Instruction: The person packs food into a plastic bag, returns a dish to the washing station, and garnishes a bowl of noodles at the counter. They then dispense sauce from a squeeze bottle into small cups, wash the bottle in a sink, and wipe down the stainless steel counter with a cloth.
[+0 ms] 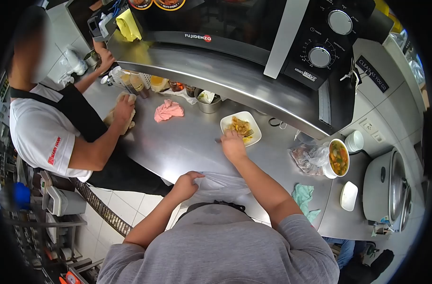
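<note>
My right hand [233,146] is at the near edge of a white square dish [256,128], its fingers closed on a fork [248,134]. The fork's tines show beside the yellow-brown food [239,125] in the dish; the hand covers most of its handle. My left hand [183,187] is by the counter's front edge, thumb and fingers pinching the rim of a clear plastic bag [220,183]. The bag hangs between my arms at the counter edge.
A microwave [216,38] stands on a steel shelf overhead. Right of the dish are a bagged item [306,158], a tub of vegetable soup [339,158], a green cloth [305,199] and a rice cooker [384,189]. A co-worker [50,128] wipes at left near a pink cloth [168,110].
</note>
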Motion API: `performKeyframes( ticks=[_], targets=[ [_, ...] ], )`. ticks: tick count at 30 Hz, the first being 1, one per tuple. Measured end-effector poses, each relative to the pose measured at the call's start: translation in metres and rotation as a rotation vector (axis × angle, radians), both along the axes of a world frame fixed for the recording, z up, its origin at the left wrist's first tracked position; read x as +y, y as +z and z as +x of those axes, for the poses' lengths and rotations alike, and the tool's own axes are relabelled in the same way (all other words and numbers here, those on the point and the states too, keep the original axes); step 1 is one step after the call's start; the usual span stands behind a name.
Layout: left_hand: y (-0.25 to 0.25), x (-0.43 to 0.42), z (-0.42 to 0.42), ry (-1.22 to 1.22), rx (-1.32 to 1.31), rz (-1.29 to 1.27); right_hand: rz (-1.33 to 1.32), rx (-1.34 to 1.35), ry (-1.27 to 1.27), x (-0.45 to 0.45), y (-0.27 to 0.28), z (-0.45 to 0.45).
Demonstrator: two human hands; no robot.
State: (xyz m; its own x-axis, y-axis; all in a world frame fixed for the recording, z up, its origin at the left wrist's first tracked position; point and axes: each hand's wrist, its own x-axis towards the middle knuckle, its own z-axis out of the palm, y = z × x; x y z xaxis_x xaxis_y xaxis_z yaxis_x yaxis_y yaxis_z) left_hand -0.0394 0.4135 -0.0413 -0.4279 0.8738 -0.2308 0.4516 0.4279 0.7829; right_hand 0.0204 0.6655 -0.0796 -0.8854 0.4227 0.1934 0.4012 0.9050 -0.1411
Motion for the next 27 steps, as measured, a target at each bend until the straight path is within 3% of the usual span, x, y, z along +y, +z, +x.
performKeyframes(
  ticks=[3,5,6,8,9,11,13,14,15,17,18,20,22,24,25,27],
  targets=[
    [0.005,0.0,-0.012,-0.033,-0.044,-0.027,0.073,0.092,0.075,0.0,0.018,0.02],
    [0.003,-0.003,-0.023,-0.022,-0.018,-0.024,-0.152,0.451,-0.056,-0.002,0.047,0.025],
    [0.003,-0.003,-0.027,-0.016,-0.021,-0.022,-0.151,0.447,-0.049,-0.005,0.066,0.021],
    [0.003,-0.003,-0.035,-0.009,-0.014,-0.111,-0.26,0.832,-0.036,-0.004,0.099,0.002],
    [0.005,0.0,-0.037,-0.007,-0.016,-0.113,-0.262,0.83,-0.035,-0.002,0.103,-0.014],
    [0.01,0.007,-0.041,-0.048,-0.006,-0.175,-0.807,0.877,-0.212,0.007,0.113,-0.052],
    [0.004,0.012,-0.046,-0.062,-0.012,-0.175,-0.877,0.945,-0.212,0.058,0.046,-0.111],
    [0.002,0.014,-0.049,-0.08,-0.018,-0.174,-0.944,1.013,-0.215,0.061,0.043,-0.122],
    [0.001,0.014,-0.053,-0.079,-0.021,-0.176,-0.946,1.011,-0.216,0.065,0.039,-0.12],
    [-0.001,0.013,-0.062,-0.067,-0.108,-0.128,-0.71,0.435,-0.424,0.067,0.044,-0.103],
    [-0.002,0.013,-0.068,-0.047,-0.187,-0.127,-0.672,0.451,-0.419,0.053,0.047,-0.08],
    [-0.001,0.016,-0.08,-0.002,-0.332,-0.154,-0.652,0.151,-0.243,0.015,0.062,-0.021],
    [-0.013,0.023,-0.094,0.06,-0.565,-0.192,-0.586,0.022,-0.138,-0.019,0.033,0.045],
    [-0.023,0.046,-0.101,0.039,-0.622,-0.14,-0.944,-0.109,-0.167,-0.016,0.014,0.085],
    [-0.026,0.06,-0.104,0.03,-0.671,-0.085,-0.942,-0.11,-0.179,-0.003,0.009,0.098],
    [-0.04,0.097,-0.106,-0.016,-0.774,-0.136,-1.486,0.211,-0.602,0.023,0.007,0.116]
  ],
)
